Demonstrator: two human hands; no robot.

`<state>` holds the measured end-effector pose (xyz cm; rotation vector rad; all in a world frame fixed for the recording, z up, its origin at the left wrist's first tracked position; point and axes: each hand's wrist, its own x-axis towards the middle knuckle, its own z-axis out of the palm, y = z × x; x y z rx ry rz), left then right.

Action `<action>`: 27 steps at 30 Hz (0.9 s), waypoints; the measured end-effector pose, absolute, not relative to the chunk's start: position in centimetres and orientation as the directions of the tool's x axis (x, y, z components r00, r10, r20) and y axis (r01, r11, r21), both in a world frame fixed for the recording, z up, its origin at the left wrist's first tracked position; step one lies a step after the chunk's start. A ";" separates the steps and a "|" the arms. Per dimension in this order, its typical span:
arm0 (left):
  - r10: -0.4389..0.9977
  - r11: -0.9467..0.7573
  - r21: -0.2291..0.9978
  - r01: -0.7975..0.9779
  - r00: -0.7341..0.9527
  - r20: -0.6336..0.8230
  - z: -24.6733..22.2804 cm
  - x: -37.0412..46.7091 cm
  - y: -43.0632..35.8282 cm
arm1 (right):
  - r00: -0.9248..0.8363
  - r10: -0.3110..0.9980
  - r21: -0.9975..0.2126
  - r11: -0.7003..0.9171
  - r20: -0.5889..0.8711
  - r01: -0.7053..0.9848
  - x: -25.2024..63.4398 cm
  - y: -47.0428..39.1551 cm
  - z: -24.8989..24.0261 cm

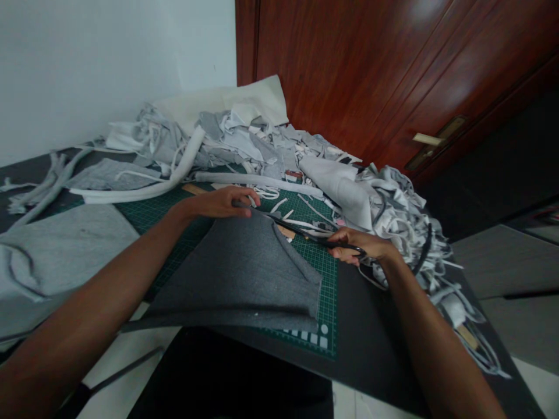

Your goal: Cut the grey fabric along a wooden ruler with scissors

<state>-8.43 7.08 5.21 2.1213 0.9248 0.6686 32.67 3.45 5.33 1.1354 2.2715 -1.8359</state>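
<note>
A dark grey fabric piece lies over a green cutting mat, its lower edge rolled at the table's front. My left hand is closed on the fabric's narrow top edge, fingers pinching it. Black-handled scissors are in my right hand, to the right of the fabric, with fingers through the handles. The scissor blades point left along the top of the fabric, toward my left hand. Whether the blades are parted is hard to tell.
Light grey fabric lies at the left. Piled scraps run along the back and right side of the dark table. A white roll lies behind my left hand. A wooden door stands behind.
</note>
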 end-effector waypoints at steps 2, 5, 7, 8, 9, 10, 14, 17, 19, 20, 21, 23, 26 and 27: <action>0.721 -0.492 0.779 0.388 0.684 0.115 5.1 -8.6 7.2 | -0.732 0.525 -0.841 0.053 -0.435 0.538 32.6 3.4 5.3; 0.709 -0.488 0.794 0.362 0.695 0.119 5.2 -8.9 7.6 | -0.729 0.532 -0.837 0.067 -0.430 0.543 32.6 3.4 5.4; 0.729 -0.488 0.799 0.352 0.668 0.151 5.3 -9.0 7.7 | -0.733 0.530 -0.840 0.070 -0.425 0.538 32.6 3.4 5.4; 0.735 -0.494 0.798 0.346 0.656 0.171 5.4 -9.1 7.7 | -0.735 0.530 -0.842 0.068 -0.424 0.535 32.6 3.4 5.4; 0.740 -0.500 0.797 0.340 0.646 0.188 5.5 -9.1 7.7 | -0.736 0.530 -0.844 0.067 -0.422 0.533 32.6 3.4 5.4; 0.743 -0.504 0.796 0.336 0.639 0.201 5.6 -9.1 7.6 | -0.736 0.531 -0.844 0.068 -0.421 0.532 32.7 3.4 5.4; 0.748 -0.520 0.783 0.343 0.626 0.223 5.5 -9.0 7.7 | -0.729 0.540 -0.838 0.078 -0.420 0.540 32.8 3.6 5.2; 0.745 -0.541 0.765 0.349 0.622 0.242 5.1 -8.8 8.0 | -0.720 0.542 -0.827 0.079 -0.433 0.557 32.7 3.6 5.2; 0.747 -0.543 0.755 0.367 0.621 0.236 4.9 -8.7 8.1 | -0.717 0.541 -0.821 0.084 -0.439 0.565 32.6 3.5 5.4; 0.749 -0.542 0.752 0.375 0.622 0.229 4.8 -8.6 8.1 | -0.718 0.540 -0.818 0.090 -0.440 0.569 32.5 3.4 5.5; 0.748 -0.541 0.749 0.382 0.626 0.221 4.7 -8.5 8.1 | -0.720 0.537 -0.815 0.099 -0.439 0.571 32.4 3.3 5.5; 0.747 -0.539 0.745 0.394 0.632 0.206 4.5 -8.4 8.1 | -0.732 0.525 -0.817 0.112 -0.434 0.565 32.2 3.2 5.6; 0.748 -0.540 0.739 0.402 0.631 0.203 4.3 -8.2 8.2 | -0.757 0.504 -0.833 0.122 -0.416 0.540 31.9 3.2 5.6; 0.748 -0.541 0.739 0.401 0.632 0.204 4.2 -8.1 8.2 | -0.764 0.498 -0.835 0.131 -0.411 0.534 31.8 3.2 5.5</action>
